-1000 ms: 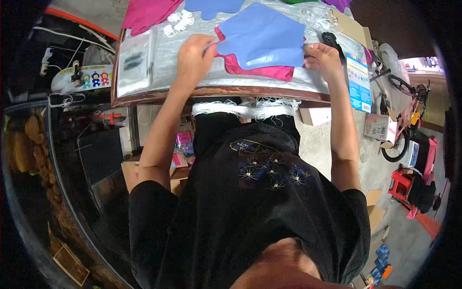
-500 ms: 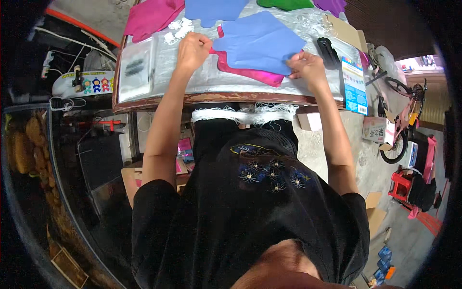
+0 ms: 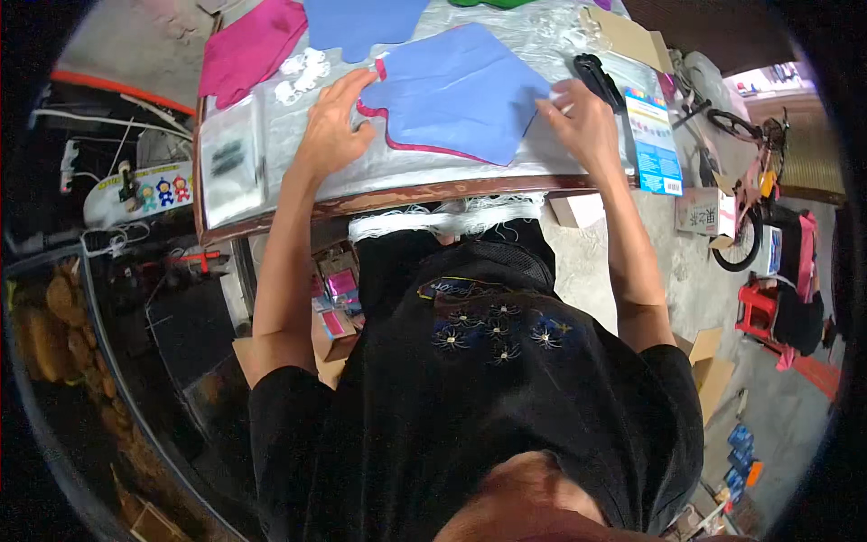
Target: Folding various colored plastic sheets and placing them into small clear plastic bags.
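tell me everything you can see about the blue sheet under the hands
The blue sheet is a flat, matte piece that looks like felt or foam, cut with angled edges. It lies on the silver-covered table, stacked over a pink sheet whose edge peeks out along its left and lower sides. The left hand presses its left corner; the right hand touches its right edge.

Concrete floor (image 3: 668,271), pink bicycle (image 3: 745,212)
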The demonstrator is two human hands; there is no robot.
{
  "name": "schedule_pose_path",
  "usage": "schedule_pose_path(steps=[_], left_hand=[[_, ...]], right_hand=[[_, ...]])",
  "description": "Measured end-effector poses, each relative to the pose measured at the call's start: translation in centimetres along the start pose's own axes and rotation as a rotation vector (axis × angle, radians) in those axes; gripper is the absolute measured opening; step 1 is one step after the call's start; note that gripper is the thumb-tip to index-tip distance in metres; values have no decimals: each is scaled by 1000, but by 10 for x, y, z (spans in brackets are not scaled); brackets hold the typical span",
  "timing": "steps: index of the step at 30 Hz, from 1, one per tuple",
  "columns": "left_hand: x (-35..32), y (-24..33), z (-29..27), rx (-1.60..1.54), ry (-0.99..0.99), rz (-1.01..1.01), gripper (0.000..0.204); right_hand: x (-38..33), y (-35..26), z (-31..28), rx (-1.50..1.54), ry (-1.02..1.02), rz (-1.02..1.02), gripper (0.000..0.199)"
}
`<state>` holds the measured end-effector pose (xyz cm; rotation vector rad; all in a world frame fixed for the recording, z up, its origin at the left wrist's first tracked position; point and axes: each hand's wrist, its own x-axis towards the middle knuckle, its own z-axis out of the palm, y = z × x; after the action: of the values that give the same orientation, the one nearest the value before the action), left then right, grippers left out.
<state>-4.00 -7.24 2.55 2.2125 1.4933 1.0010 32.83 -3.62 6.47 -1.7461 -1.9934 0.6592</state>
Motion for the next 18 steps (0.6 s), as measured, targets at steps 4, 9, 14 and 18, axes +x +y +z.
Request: schedule_pose_path(steps=[4, 9, 14, 18], left_hand=[[9, 1, 3, -44, -73, -8, 63], [5, 8, 0, -42, -108, -33, 61], [13, 10, -14, -19, -119, 25, 54], [71, 11, -10, 53, -102, 101, 43]], right_hand=[[14, 32, 4, -199, 192, -416, 51], [22, 30, 6, -48, 34, -341, 57], [23, 27, -2, -23, -13, -344, 56], [24, 28, -13, 26, -25, -299, 53]])
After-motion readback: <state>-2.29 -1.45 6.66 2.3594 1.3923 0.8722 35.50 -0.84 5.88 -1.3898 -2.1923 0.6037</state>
